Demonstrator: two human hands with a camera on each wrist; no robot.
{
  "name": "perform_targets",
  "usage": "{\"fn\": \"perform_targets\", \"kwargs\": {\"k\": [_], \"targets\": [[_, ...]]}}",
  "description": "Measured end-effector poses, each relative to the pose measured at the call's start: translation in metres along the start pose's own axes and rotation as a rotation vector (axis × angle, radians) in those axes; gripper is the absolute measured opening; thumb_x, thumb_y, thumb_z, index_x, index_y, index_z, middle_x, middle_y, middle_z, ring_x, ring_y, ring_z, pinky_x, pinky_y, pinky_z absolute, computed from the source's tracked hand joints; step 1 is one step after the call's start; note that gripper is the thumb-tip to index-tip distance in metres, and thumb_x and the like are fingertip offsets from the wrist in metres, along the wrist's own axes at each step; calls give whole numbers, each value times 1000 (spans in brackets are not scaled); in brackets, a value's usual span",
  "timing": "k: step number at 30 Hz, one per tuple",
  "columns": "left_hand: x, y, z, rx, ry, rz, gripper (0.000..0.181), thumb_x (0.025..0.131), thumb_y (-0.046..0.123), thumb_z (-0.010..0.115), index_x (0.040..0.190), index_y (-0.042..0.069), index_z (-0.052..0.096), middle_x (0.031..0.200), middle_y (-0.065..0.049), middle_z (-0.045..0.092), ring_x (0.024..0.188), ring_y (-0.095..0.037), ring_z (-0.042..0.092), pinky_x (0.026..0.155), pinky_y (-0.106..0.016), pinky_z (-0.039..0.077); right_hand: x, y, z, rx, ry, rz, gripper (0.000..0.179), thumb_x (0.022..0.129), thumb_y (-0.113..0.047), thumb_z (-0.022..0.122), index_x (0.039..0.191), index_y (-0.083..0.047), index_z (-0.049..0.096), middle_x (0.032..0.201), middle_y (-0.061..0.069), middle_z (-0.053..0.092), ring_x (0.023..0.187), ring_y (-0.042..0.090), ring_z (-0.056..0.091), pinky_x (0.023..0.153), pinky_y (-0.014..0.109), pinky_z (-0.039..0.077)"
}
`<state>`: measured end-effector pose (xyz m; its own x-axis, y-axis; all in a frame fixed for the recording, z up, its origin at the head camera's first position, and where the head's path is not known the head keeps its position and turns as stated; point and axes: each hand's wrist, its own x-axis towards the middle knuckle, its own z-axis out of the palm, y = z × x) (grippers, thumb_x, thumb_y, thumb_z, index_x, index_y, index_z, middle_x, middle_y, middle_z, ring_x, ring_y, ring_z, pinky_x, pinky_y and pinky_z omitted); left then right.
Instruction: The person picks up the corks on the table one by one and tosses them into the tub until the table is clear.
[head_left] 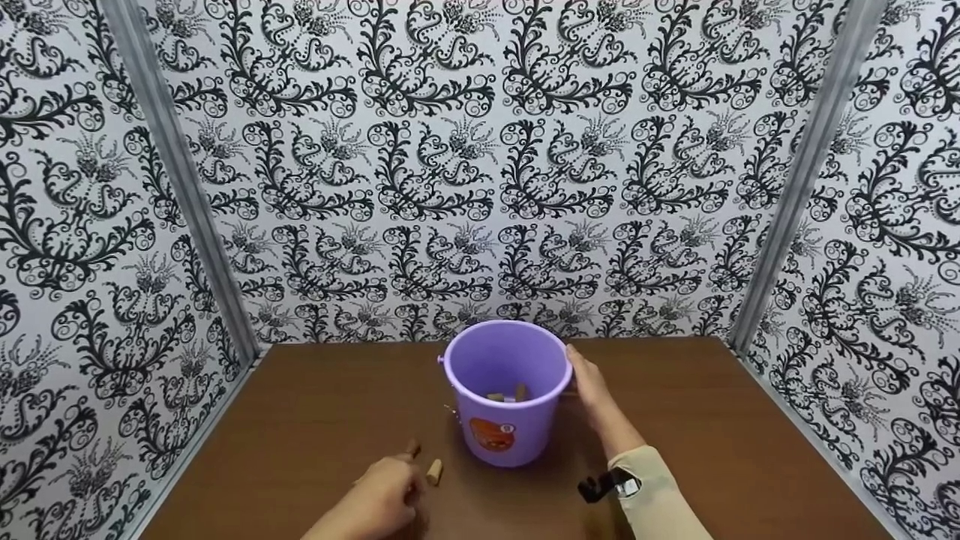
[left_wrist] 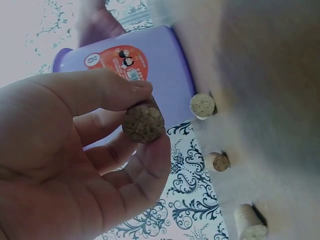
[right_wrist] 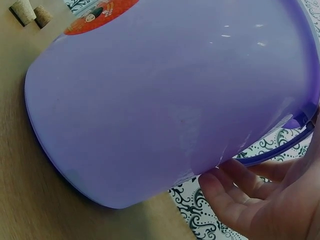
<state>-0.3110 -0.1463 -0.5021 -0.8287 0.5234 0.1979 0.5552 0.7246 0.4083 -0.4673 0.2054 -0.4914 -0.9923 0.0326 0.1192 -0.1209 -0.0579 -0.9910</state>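
My left hand (head_left: 382, 491) pinches a brown cork (left_wrist: 143, 122) between thumb and fingers, low over the table in front of the bucket. In the head view that cork is hidden by the hand. The purple bucket (head_left: 506, 431) stands upright with an orange sticker (head_left: 492, 435) on its front. At the bucket's right side, my right hand (head_left: 592, 386) holds it by the wall near the rim, close to the purple handle (right_wrist: 280, 152). Several corks (head_left: 520, 391) lie inside the bucket. Beside my left hand are a pale cork (head_left: 435, 472) and a darker cork (head_left: 413, 447).
The brown table (head_left: 300, 405) is enclosed by patterned walls (head_left: 480, 187) at the back and both sides. Another pale cork (left_wrist: 250, 223) lies on the table in the left wrist view. A black strap (head_left: 596, 487) sticks out from the right wrist.
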Motion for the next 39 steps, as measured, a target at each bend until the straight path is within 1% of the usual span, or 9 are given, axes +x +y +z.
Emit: {"fn": "perform_targets", "kwargs": {"k": [3, 8, 13, 15, 20, 24, 29, 33, 39], "targets": [[2, 2, -1, 4, 21, 14, 19, 71, -8, 72, 71, 10, 70, 74, 14, 55, 67, -1, 40, 59, -22, 40, 0, -1, 0, -5, -5, 4, 61, 115, -39, 40, 138, 13, 61, 122, 33, 72, 105, 33, 73, 91, 42, 61], [3, 5, -3, -37, 37, 27, 21, 72, -12, 67, 76, 7, 75, 75, 9, 55, 67, -1, 38, 58, -19, 38, 4, 1, -3, -108, -1, -12, 60, 115, -37, 34, 140, 11, 61, 132, 32, 69, 120, 38, 67, 102, 37, 51], [4, 8, -7, -16, 107, 33, 28, 72, -12, 70, 83, 10, 81, 82, 6, 64, 75, -6, 59, 61, -20, 47, 5, 2, -5, -159, 11, -26, 60, 115, -36, 34, 136, 11, 65, 131, 31, 70, 121, 37, 66, 102, 34, 46], [4, 9, -8, -3, 143, 36, 28, 72, -11, 72, 84, 12, 82, 84, 8, 66, 77, -5, 60, 64, -20, 49, 3, 2, -4, -155, 17, -32, 59, 115, -37, 35, 135, 10, 66, 129, 30, 71, 117, 33, 68, 100, 32, 48], [10, 12, -6, 21, 226, 56, 25, 71, -11, 72, 77, 13, 77, 79, 10, 61, 71, 3, 49, 61, -18, 47, -2, 0, -1, -94, 8, -21, 61, 114, -41, 38, 135, 9, 66, 125, 31, 72, 108, 31, 72, 93, 35, 56], [14, 14, -3, -1, 276, 61, 25, 68, -11, 70, 76, 12, 75, 77, 11, 59, 71, 4, 49, 61, -17, 47, -3, -2, 0, -44, -7, 6, 62, 114, -43, 39, 138, 9, 64, 125, 32, 71, 107, 35, 72, 92, 43, 60], [19, 19, -3, -20, 336, 76, 23, 71, -10, 70, 77, 12, 75, 78, 9, 60, 71, 3, 49, 60, -17, 47, -1, -2, 0, -71, -11, -13, 63, 114, -43, 38, 139, 9, 63, 128, 32, 70, 112, 35, 71, 96, 42, 58], [25, 24, -7, -12, 367, 85, 20, 74, -7, 72, 79, 11, 76, 80, 7, 63, 72, 2, 52, 61, -18, 49, 0, -1, 0, -65, -6, -7, 62, 115, -42, 37, 139, 9, 63, 126, 32, 71, 110, 35, 72, 94, 42, 59], [32, 28, -14, 23, 394, 75, 25, 67, -6, 70, 84, 10, 79, 80, 6, 65, 73, -2, 53, 64, -23, 48, -1, 1, 1, -2, -29, 3, 62, 115, -40, 37, 139, 12, 61, 120, 32, 72, 104, 35, 73, 85, 41, 61]]}}
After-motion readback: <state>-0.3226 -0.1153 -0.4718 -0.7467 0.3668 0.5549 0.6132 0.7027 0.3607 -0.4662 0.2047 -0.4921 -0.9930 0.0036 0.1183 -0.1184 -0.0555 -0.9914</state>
